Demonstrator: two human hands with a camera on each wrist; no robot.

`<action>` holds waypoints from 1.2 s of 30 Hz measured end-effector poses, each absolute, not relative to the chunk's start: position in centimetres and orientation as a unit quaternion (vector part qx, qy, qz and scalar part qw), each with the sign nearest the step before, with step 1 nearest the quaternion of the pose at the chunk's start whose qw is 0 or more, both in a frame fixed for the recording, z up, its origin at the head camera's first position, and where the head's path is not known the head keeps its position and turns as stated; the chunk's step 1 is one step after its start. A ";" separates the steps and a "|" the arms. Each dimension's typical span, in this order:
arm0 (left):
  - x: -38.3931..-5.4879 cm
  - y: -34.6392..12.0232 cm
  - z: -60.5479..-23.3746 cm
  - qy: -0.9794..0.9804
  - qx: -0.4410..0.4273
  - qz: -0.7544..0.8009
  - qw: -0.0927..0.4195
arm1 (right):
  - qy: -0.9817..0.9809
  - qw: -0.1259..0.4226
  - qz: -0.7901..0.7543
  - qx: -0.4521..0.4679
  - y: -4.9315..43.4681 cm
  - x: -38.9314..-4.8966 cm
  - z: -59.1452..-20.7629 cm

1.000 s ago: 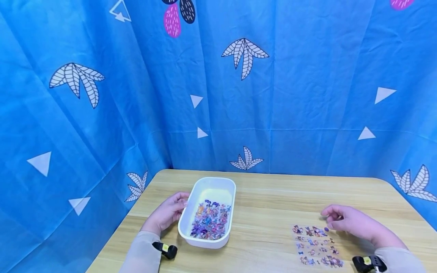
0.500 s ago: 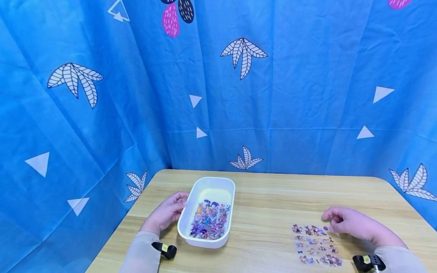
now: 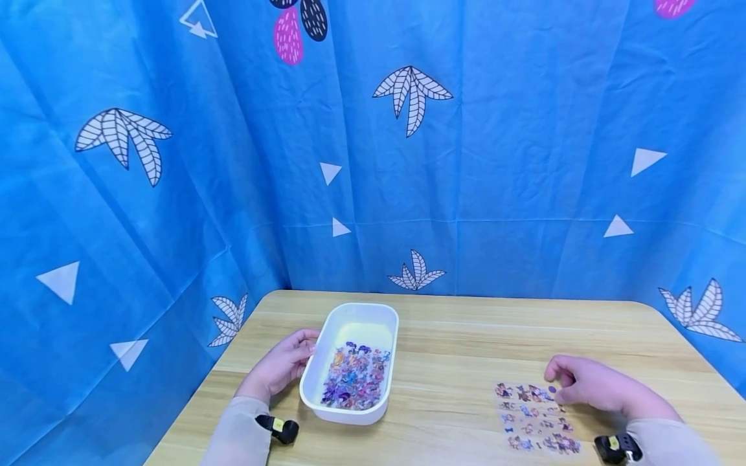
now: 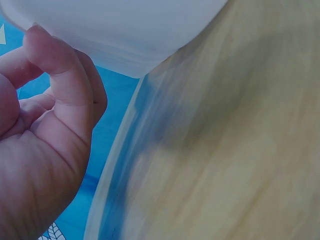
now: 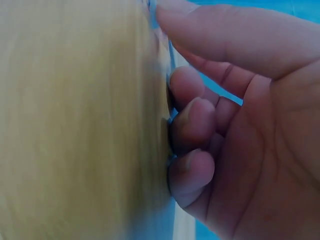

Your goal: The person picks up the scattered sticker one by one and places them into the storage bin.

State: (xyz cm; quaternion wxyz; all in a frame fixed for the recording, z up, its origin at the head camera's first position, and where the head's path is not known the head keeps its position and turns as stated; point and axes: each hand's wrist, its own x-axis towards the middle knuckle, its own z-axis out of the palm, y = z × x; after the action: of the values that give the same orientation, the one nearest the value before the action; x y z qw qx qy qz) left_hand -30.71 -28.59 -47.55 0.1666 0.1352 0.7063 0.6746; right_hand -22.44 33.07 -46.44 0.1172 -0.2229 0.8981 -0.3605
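Observation:
A white plastic tub [image 3: 350, 417] on the left holds a heap of colourful clear sticker sheets [image 3: 357, 378]. My left hand [image 3: 282, 364] grips the tub's left side, fingertips at its rim; in the left wrist view the tub's outer wall [image 4: 120, 45] slants above the table. On the right, a transparent sheet of small cartoon stickers [image 3: 533, 417] lies on the table. My right hand [image 3: 594, 386] is at its upper right corner, thumb close to a purple dot sticker [image 3: 552, 389]. A gap shows between thumb and index finger; the other fingers [image 5: 192, 127] curl loosely against the tabletop.
The light wood table [image 3: 449, 362] has rounded far corners. A blue patterned curtain [image 3: 513, 162] hangs behind and along the left side. Each wrist wears a black strap device, one on the left [image 3: 280, 427] and one on the right [image 3: 618, 448].
The right thumb and index finger have shifted slightly left and closer around the sheet's corner. The left hand and the tub hold still; the whole view has drifted a little.

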 end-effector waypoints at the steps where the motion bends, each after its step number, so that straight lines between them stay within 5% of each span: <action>1: -30.7 -28.6 -47.6 0.707 0.135 0.674 0.166 | 0.900 0.116 -0.357 -0.222 33.0 -22.4 -46.4; 36: -30.5 -28.5 -47.4 0.707 0.135 0.675 0.164 | 0.889 0.112 -0.380 -0.229 33.1 -22.7 -46.8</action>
State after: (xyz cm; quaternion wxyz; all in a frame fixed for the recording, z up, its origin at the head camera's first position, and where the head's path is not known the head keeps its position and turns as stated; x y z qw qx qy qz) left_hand -30.53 -28.55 -47.35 0.1645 0.1352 0.7069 0.6745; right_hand -22.69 33.12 -46.78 0.1122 -0.2288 0.8892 -0.3800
